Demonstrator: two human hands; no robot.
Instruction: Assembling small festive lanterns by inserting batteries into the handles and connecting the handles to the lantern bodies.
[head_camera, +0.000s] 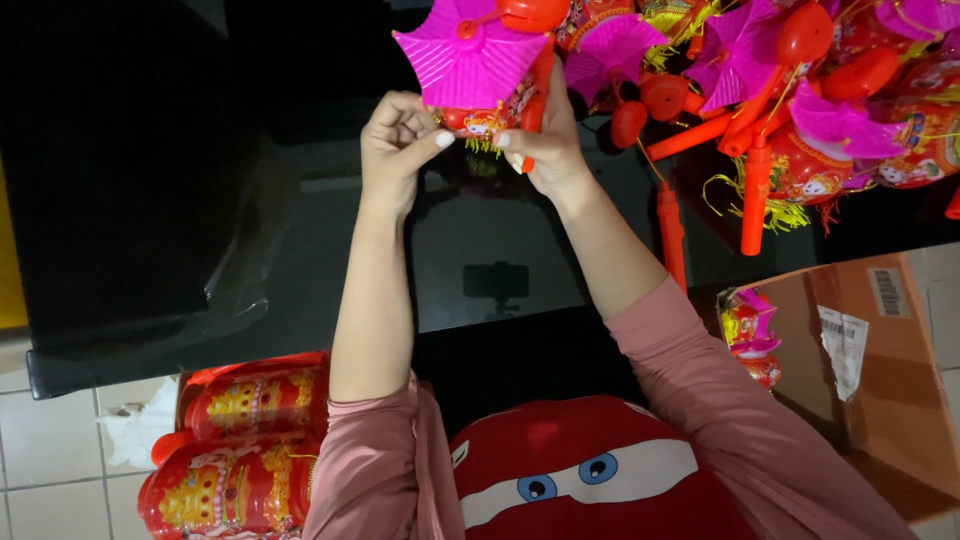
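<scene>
Both of my hands reach forward over a black glossy table (150, 200). Between them is a toy lantern (470, 60) with a pink star-shaped top, a red printed body and yellow fringe. My left hand (398, 140) pinches the lantern's lower left edge with its fingers curled. My right hand (540, 145) grips the lower right side, next to the lantern's red stick. The lantern's body is mostly hidden behind my fingers.
A pile of similar pink and red lanterns (790, 90) with orange-red sticks covers the table's far right. An open cardboard box (870, 360) stands at the right with one lantern inside. Folded red lanterns (240, 450) lie on the tiled floor at the lower left. A red cushion with cartoon eyes (590, 480) rests on my lap.
</scene>
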